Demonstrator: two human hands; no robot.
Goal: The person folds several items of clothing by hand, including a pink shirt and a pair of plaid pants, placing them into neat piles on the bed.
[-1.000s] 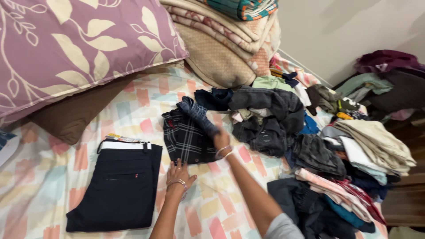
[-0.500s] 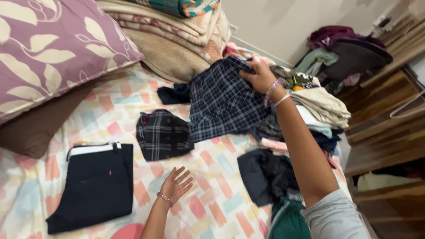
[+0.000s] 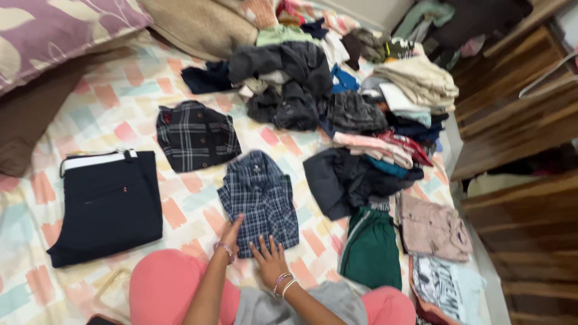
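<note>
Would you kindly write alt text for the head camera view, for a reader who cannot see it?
Both hands, left hand and right hand, press flat on a blue plaid shirt laid on a pastel patterned bedsheet. Folded dark trousers and a folded dark checked garment lie to the left; a heap of unfolded clothes sits beyond.

Both hands flat on blue plaid shirt (image 3: 260,201) spread on bed (image 3: 120,102): left hand (image 3: 230,233) at its lower left edge, right hand (image 3: 269,260) at lower hem. Folded navy trousers (image 3: 108,207) left of left hand; clothes heap (image 3: 337,90) beyond.
</note>
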